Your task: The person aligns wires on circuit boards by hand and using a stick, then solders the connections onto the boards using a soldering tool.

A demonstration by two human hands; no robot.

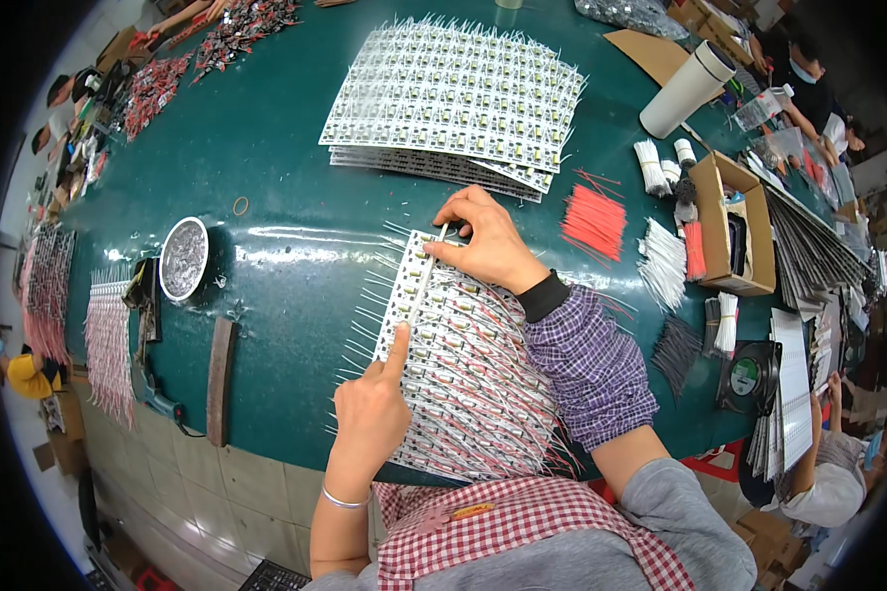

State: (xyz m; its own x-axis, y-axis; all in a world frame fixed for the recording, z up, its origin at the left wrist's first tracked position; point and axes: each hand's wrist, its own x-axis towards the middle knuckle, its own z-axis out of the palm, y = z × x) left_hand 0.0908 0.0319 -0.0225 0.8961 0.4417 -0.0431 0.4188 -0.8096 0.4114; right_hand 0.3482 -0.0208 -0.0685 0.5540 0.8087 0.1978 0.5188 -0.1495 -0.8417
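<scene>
Red-and-white checks cover the apron [522,517] nearest the camera, worn over a grey shirt. Just beyond it, at the near edge of the green tabletop [286,325], lies the board [448,369], set with rows of small parts. White wires stick out along its left side, and red and white wires sprawl across it to the right.

Both hands are at the board. The left hand [373,409] has its forefinger stretched out, the tip touching the board, and the other fingers folded; whether anything sits in its palm cannot be seen. A bangle [347,499] circles that wrist. The right hand [483,239] pinches a thin white strip [443,231] between thumb and forefinger at the board's far end. A purple checked sleeve [591,355] with a black cuff covers part of that forearm.

Beyond the hands stands a stack of boards [453,94], its layers slightly askew. To the right lie red wires [594,223], white wires [662,264] and black wires [676,355], near an open carton [739,236]. A pale flask [687,89] is farther back.

On the left are a white bowl [184,259] with grey contents, a brown bar [222,382] and a rubber band [240,206]. Wired strips [110,340] hang over the edge. Co-workers sit around the sides.
</scene>
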